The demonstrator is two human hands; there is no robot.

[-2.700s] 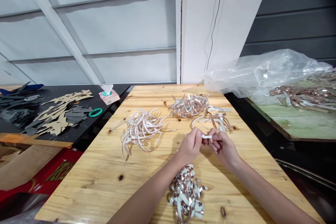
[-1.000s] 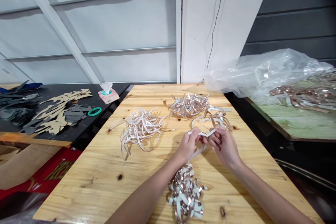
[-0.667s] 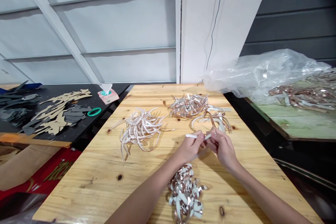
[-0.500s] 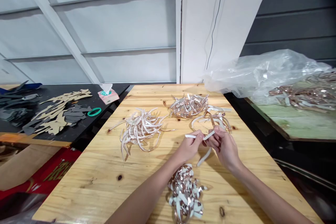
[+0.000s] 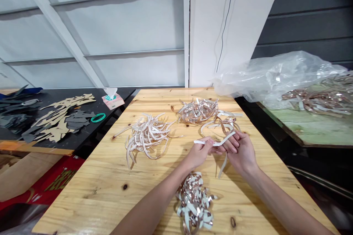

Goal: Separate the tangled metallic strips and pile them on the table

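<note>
My left hand (image 5: 202, 151) pinches a narrow white strip (image 5: 202, 142) over the wooden table (image 5: 93, 191). From there the strip bends up to the right, across the curled fingers of my right hand (image 5: 241, 150). A pale strip end (image 5: 223, 167) hangs below my right hand. Just behind the hands are loose strips (image 5: 212, 126). A shiny rose-gold pile (image 5: 199, 111) lies farther back. White strips with shiny edges are heaped at the left (image 5: 149, 134). Curly rose-gold and white pieces (image 5: 195, 203) lie nearest me.
On a black table at the left are beige and gray scraps (image 5: 59, 121), a green ring (image 5: 98, 118) and a pink tissue pack (image 5: 113, 100). Clear plastic (image 5: 275, 77) and more rose-gold strips (image 5: 317, 101) rest on a greenish board (image 5: 317, 128) at the right.
My right hand has shifted slightly right and turned its palm more upward. The strip now curves up over its fingers, and the hanging end has swung right. My left hand has barely moved.
</note>
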